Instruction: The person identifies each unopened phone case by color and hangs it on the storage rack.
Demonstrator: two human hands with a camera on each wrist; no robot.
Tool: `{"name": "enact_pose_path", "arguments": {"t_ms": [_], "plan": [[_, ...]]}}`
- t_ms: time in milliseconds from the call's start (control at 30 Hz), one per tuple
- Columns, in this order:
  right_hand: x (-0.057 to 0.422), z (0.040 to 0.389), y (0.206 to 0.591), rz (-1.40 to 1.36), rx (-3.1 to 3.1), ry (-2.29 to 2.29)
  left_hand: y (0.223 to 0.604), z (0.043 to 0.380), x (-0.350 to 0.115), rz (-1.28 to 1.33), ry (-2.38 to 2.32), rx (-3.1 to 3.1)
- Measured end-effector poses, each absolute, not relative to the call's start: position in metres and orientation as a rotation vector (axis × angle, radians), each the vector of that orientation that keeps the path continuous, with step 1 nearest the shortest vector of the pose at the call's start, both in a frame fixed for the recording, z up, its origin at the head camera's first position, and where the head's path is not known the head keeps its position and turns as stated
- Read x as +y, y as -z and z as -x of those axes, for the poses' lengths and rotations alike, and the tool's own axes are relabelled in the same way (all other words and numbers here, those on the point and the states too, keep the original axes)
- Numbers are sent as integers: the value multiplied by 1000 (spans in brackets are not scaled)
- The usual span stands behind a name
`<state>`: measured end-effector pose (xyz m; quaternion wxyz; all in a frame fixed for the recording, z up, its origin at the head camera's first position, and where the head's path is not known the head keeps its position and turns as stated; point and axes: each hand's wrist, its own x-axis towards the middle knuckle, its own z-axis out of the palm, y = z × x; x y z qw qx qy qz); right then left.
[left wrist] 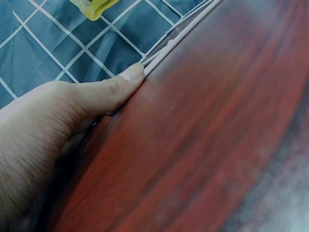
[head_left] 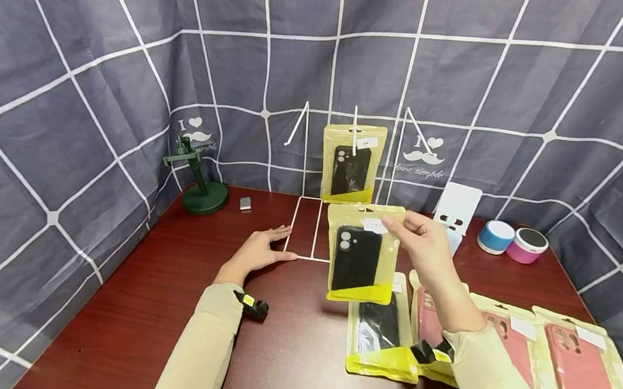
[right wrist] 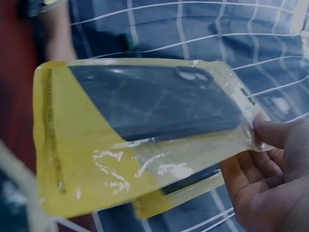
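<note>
Where right hand [head_left: 426, 245] is raised: 1 bagged black phone case [head_left: 357, 260] is pinched
Left hand [head_left: 256, 253]: spread, 1 wire rack [head_left: 306, 257] touched
Pink cases [head_left: 585, 373]: 3

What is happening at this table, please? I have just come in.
A person's right hand pinches the top corner of a bagged black phone case, holding it up in front of a white wire display rack. The left hand touches the rack's base. Another bagged case already hangs on the middle hook. One more black case and three pink cases, also bagged, lie on the table.
</note>
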<state>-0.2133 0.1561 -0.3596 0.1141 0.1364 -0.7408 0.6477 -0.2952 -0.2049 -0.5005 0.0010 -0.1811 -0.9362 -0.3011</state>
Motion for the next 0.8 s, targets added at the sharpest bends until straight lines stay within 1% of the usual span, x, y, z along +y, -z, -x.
{"name": "enact_pose_path", "arguments": {"t_ms": [200,333,567,800], "plan": [[141,220,328,-420,-2088,-1822,496,293,-205,571,970,-2935],[130,223,313,-452,-1976,-1867,497,294,-205,574,963,-2940],[112,238,302,-494,-1733,-2037,497,295,-206,553,974,-2931],[103,253,301,-364,-1734,-2015,497,294,-204,553,994,-2939]]}}
